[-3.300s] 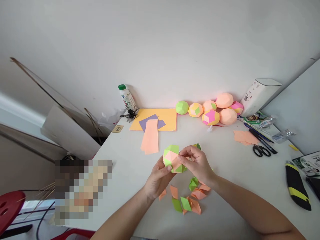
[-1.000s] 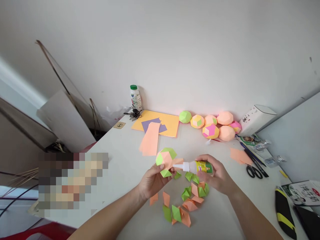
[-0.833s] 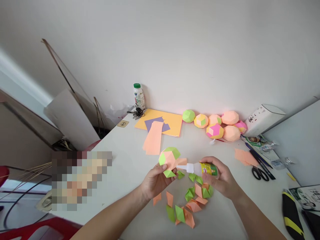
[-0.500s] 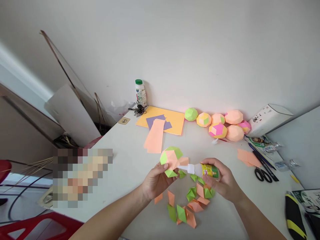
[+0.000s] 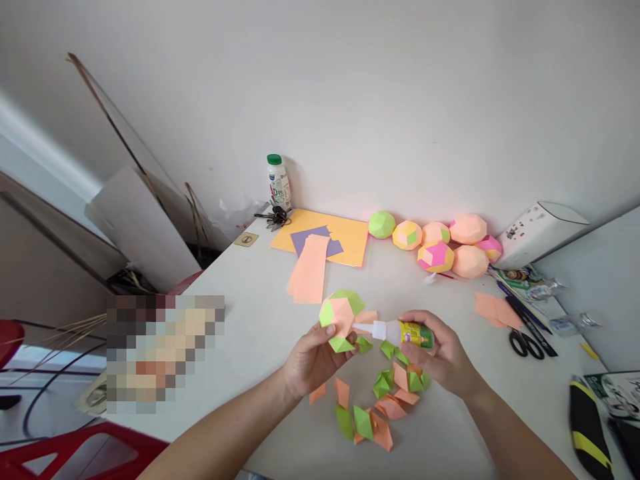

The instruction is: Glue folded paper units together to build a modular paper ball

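Observation:
My left hand (image 5: 313, 360) is closed around a partly built paper ball (image 5: 340, 319) of green and peach facets, held above the white table (image 5: 250, 313). My right hand (image 5: 443, 357) grips a small glue bottle (image 5: 400, 332) with a yellow-green label. Its white nozzle points left and touches a peach flap on the ball. Below and between my hands lie several folded green and peach paper units (image 5: 383, 400).
Finished paper balls (image 5: 435, 241) line the wall at the back. An orange sheet with purple and peach paper (image 5: 320, 243), a bottle (image 5: 278, 181) and keys (image 5: 273, 217) lie behind. Scissors (image 5: 525, 340) and pens sit right, with a white box (image 5: 537, 230).
3.3 s ago both hands worked the ball with no glue. Since 1 s ago the right hand holds the glue nozzle at the ball's flap; only slight shifts since.

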`<action>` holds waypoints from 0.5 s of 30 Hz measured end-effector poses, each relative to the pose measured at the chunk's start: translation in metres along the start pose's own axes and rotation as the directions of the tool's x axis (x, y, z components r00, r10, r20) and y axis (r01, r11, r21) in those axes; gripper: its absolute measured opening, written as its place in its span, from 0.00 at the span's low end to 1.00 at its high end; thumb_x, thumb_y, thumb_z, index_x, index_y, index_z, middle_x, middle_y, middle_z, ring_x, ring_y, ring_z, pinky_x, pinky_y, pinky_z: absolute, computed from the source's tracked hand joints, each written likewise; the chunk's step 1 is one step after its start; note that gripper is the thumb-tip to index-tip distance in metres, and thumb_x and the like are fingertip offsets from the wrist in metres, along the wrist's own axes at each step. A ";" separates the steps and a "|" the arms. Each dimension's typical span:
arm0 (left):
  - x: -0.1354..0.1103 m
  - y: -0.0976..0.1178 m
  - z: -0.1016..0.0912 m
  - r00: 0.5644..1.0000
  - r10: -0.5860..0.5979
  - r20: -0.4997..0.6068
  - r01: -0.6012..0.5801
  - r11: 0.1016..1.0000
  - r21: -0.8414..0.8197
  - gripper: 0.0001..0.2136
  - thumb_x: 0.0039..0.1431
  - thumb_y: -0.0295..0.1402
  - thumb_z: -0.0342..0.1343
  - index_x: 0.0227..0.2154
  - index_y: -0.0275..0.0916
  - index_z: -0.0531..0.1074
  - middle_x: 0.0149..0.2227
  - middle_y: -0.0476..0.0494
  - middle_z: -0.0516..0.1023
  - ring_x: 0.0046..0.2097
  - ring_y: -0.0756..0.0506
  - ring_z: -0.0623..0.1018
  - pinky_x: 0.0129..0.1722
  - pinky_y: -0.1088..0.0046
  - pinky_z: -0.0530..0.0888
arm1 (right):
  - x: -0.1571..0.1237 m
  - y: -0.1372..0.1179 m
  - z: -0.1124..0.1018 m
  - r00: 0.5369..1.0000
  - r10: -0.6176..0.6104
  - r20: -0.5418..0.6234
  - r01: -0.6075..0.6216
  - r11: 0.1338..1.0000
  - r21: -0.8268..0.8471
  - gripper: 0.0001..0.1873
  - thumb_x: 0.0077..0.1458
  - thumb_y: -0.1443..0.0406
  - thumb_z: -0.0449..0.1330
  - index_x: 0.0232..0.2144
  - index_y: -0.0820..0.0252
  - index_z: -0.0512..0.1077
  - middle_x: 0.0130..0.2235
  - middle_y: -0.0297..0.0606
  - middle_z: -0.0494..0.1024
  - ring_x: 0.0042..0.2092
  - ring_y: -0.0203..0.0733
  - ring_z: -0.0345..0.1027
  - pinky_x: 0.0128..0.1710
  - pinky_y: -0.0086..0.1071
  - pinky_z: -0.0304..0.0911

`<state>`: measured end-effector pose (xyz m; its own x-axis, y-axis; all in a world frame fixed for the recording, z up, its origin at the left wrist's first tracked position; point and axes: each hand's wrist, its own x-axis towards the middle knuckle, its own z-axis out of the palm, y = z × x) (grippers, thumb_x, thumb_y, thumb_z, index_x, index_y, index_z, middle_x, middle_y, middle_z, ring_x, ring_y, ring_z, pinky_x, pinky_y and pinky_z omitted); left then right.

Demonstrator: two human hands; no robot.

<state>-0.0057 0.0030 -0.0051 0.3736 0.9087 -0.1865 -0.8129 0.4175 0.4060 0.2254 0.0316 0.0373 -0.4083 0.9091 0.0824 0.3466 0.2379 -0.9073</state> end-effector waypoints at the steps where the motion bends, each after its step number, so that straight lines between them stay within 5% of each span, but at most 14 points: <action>1: 0.000 0.000 0.000 1.000 0.002 -0.003 -0.002 1.000 -0.001 0.08 0.48 0.32 0.63 0.20 0.35 0.72 0.27 0.45 0.74 0.33 0.49 0.73 0.40 0.70 0.70 | 0.000 0.000 0.000 1.000 0.003 0.002 -0.003 1.000 -0.003 0.15 0.53 0.59 0.60 0.43 0.54 0.68 0.38 0.38 0.72 0.37 0.41 0.67 0.35 0.29 0.66; 15: 0.001 0.001 -0.001 0.998 0.016 -0.057 -0.019 0.998 -0.062 0.08 0.47 0.30 0.64 0.19 0.35 0.70 0.24 0.47 0.70 0.33 0.48 0.72 0.39 0.69 0.71 | 0.002 0.001 0.004 0.992 0.056 0.112 -0.054 0.998 -0.020 0.17 0.52 0.61 0.61 0.45 0.54 0.67 0.39 0.37 0.71 0.39 0.41 0.67 0.38 0.31 0.65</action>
<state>-0.0068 0.0041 -0.0055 0.3347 0.9136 -0.2311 -0.8460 0.3993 0.3533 0.2214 0.0322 0.0345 -0.4803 0.8770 -0.0151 0.3851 0.1953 -0.9020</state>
